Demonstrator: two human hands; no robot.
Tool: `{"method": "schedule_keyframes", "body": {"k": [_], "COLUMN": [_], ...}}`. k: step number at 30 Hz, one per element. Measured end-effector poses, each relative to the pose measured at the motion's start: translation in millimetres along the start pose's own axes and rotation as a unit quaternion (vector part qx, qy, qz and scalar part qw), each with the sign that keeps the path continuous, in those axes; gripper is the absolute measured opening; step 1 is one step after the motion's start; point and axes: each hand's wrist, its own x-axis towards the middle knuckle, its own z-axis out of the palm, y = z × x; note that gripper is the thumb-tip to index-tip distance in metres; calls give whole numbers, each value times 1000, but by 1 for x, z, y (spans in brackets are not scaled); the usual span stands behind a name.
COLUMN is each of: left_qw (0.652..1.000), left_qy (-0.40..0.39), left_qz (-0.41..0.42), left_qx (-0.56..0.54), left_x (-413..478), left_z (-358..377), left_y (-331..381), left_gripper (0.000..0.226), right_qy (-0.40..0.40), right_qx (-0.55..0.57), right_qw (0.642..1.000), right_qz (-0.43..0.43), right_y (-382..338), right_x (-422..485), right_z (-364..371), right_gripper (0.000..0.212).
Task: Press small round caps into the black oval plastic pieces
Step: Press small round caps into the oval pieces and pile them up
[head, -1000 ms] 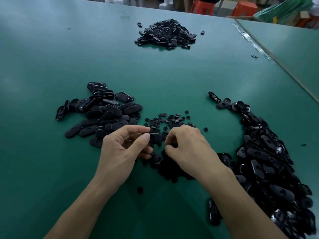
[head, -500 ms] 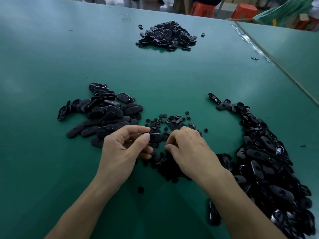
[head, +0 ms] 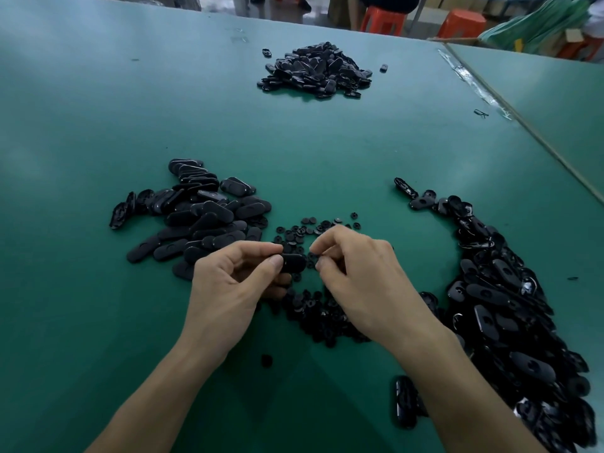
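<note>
Green matting covers the bench (head: 98, 322) from edge to edge. Nearest of all, a stray cap (head: 266, 360) lies on it between the two forearms. Just beyond, the left hand (head: 228, 289) pinches a black oval piece (head: 293, 262) between thumb and forefinger, the other fingers curled underneath. The piece lies flat and sticks out to the right past the fingertips, held just above the scattered round caps (head: 295, 235). The right hand (head: 369, 282) hovers close beside it, fingers curled, thumb and forefinger tips drawn together just right of the piece's free end; whether a cap sits between them I cannot tell. Left of the hands lies a left heap (head: 202, 220) of oval pieces, and along the right side runs a long, glossy right drift (head: 496, 299) of more. Well beyond, near the far edge, sits a far heap (head: 313, 71), with orange stools (head: 382, 19) on the floor behind
</note>
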Motion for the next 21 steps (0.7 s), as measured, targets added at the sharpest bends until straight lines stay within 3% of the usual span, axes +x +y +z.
{"method": "schedule_keyframes", "body": {"k": [11,21], "left_qw": [1000,1000], "left_qy": [-9,-21], "left_qz": [-8,-4], "left_qx": [-16,-21], "left_x": [-1,-2], "left_z": [1,0], "left_y": [0,1], "left_gripper": [14,14], "right_qy": [45,34], "right_qx": [141,185], "right_qw": [989,982], "right_qz": [-13,4], "right_y": [1,-3], "right_x": [-2,-6], "right_z": [-4,6], "right_gripper": [16,15]}}
